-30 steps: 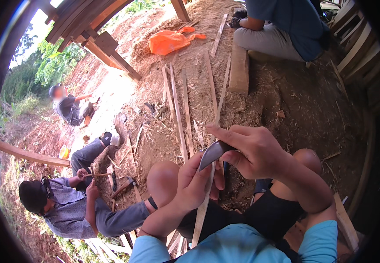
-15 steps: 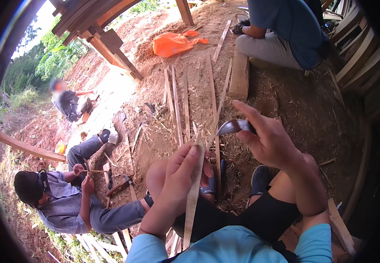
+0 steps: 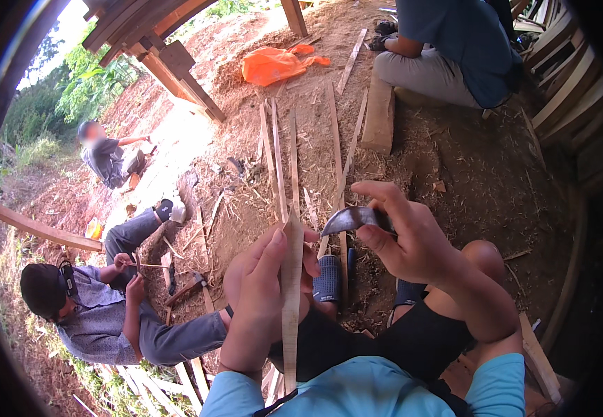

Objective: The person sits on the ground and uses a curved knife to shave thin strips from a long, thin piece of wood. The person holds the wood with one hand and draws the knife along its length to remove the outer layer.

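Observation:
My left hand [image 3: 263, 271] is closed round a pale, flat wooden strip [image 3: 291, 292], thumb along its face. The strip stands lengthwise over my lap, and its pointed end sticks up past my fingers. To its right, my right hand [image 3: 416, 243] grips a knife with a short, curved blade [image 3: 346, 220]. The blade points left toward the strip's tip, with a gap between them. My fingers hide the knife's handle.
Long thin wooden strips [image 3: 293, 160] lie on the dirt ahead. Beyond them is an orange plastic bag [image 3: 277, 66]. A person [image 3: 100, 313] sits close at left near a hammer [image 3: 193, 283]. Another [image 3: 447, 52] sits far right by a wooden block [image 3: 379, 125].
Both hands have shifted a little left, the wooden strip with them. The right hand has also dropped slightly, and its index finger is now more bent.

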A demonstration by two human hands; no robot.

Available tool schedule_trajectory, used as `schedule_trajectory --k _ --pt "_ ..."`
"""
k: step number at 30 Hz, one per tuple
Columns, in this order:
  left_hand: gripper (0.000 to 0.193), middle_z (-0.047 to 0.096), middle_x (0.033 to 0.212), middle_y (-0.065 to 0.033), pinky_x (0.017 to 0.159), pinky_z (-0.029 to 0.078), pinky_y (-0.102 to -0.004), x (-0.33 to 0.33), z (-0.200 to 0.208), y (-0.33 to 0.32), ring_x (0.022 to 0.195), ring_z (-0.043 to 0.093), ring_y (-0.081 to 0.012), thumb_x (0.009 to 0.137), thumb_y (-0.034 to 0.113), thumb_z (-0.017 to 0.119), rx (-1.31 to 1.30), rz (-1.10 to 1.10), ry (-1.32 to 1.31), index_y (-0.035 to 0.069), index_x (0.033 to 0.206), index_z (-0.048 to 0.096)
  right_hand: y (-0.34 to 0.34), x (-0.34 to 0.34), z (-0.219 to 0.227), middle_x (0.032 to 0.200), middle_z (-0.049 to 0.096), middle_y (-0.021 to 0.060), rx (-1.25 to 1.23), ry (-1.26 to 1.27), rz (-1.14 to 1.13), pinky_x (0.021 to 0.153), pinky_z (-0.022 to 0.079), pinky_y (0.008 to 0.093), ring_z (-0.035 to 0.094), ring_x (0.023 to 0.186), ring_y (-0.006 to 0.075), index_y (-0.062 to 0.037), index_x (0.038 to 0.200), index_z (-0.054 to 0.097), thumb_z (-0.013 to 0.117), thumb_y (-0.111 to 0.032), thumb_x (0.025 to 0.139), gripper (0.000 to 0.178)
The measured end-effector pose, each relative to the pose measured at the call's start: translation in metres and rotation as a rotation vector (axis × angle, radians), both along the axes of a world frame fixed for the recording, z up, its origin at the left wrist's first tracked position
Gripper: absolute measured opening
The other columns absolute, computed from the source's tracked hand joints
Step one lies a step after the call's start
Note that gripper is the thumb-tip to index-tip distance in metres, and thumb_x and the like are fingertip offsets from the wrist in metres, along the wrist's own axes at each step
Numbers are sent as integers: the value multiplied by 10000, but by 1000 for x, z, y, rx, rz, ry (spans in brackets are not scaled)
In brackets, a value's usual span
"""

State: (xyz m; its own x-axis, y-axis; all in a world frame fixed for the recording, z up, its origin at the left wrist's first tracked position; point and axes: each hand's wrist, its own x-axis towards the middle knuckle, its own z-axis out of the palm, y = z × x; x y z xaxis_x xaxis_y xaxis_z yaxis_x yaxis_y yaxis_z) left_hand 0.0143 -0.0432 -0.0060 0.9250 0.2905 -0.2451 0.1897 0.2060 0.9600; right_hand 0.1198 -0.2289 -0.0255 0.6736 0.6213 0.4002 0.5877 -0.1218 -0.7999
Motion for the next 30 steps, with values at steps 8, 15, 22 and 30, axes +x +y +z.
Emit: schedule_trajectory --k 8,15,22,30 --pt "401 586 741 -34 521 423 -192 -2 6 20 575 539 -85 1007 375 349 -148 -184 6 49 1092 567 11 -12 6 917 603 156 -66 5 8 611 493 358 637 722 310 -43 1214 468 591 -207 899 376" --pt "344 578 741 -8 505 412 -176 6 -20 34 576 526 -52 1015 344 364 -212 -268 -141 62 1090 546 28 -14 12 1041 530 80 -62 502 -32 601 459 220 540 721 77 -24 1206 467 580 -181 921 345" --pt "354 574 808 -40 590 422 -204 14 -17 43 654 527 -81 1017 313 336 -119 -326 -67 36 1147 513 34 -4 -2 992 548 96 -92 394 -67 656 458 277 563 805 145 -20 1169 489 566 -150 914 297" --pt "405 587 814 -65 596 419 -213 16 4 42 661 538 -99 989 349 375 -117 -238 21 12 1129 550 35 19 10 883 578 130 -34 -309 -197 531 491 296 609 662 261 -29 1135 524 620 -57 847 305"
